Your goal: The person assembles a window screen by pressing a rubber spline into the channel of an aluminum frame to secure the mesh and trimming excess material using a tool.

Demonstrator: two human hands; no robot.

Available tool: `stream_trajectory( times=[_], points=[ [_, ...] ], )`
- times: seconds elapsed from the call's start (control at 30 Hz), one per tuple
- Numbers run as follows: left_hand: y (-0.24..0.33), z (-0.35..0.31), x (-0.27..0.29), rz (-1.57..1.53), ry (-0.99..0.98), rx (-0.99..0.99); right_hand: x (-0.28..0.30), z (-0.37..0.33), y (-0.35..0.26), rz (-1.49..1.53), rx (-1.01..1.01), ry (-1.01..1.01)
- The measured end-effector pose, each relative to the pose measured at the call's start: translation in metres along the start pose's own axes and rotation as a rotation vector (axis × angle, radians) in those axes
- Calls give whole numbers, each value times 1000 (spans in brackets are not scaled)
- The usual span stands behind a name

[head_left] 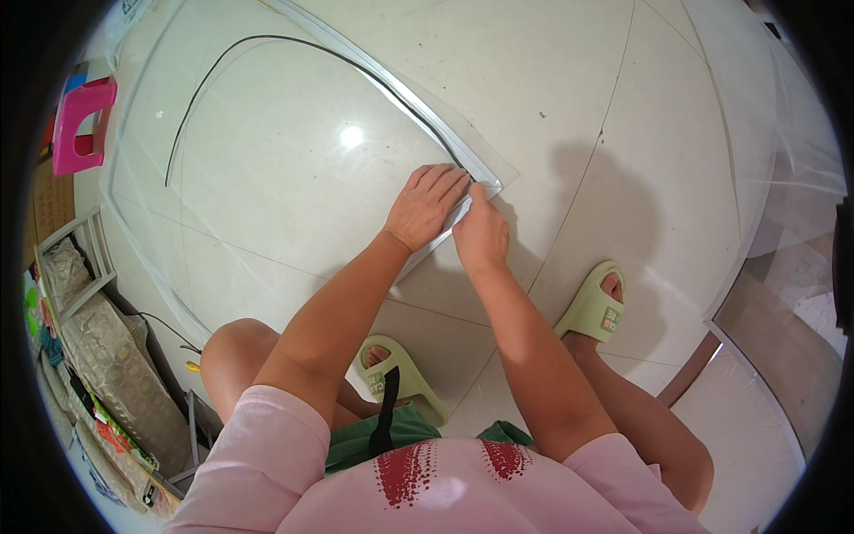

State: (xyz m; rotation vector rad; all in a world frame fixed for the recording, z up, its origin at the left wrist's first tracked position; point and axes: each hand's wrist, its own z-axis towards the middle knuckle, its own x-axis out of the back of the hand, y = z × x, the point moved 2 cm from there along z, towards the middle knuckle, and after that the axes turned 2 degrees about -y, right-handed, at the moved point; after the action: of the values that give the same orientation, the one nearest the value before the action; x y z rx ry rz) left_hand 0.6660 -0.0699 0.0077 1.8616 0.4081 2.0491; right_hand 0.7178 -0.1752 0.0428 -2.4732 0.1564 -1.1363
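Nearest, at the lower edge: my pink shirt [454, 512] with a dark red print, then green shorts [356, 442] and a black strap [384, 414] hanging over them. My pale green slippers [583, 307] stand on the floor, one below centre, one right of it.

My forearms reach up to mid-frame, hands side by side. Right hand [480, 230]: fingers curled in, thumb side toward a frame corner; I cannot tell whether it grips anything. Left hand [429, 206]: palm down, fingers extended and close together, tips on the black cord at the frame; I cannot tell whether they pinch it.

Pale frame [431, 245]: its corner lies just above my right hand. One side runs down-left beneath my left hand; the other runs to the top edge. Clear film [507, 170] projects past the corner.

Black cord [262, 36]: from my left fingertips it follows the upper frame side, then arches away, its loose end at upper left over the tiled floor [569, 53].

Left edge: patterned cushion [124, 374] in a metal rack [89, 294]; above them, a cardboard box [53, 200] and a pink stool [68, 129].
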Motion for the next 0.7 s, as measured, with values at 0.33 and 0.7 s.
stream_trajectory(
  times=[0.33, 0.7],
  points=[
    [-1, 6, -1, -15, 23, 56, -13, -1, 24, 201, 122, 173],
    [-15, 12, 16, 20, 67, 13, -11, -3, 20, 123, 202, 186]
  ],
)
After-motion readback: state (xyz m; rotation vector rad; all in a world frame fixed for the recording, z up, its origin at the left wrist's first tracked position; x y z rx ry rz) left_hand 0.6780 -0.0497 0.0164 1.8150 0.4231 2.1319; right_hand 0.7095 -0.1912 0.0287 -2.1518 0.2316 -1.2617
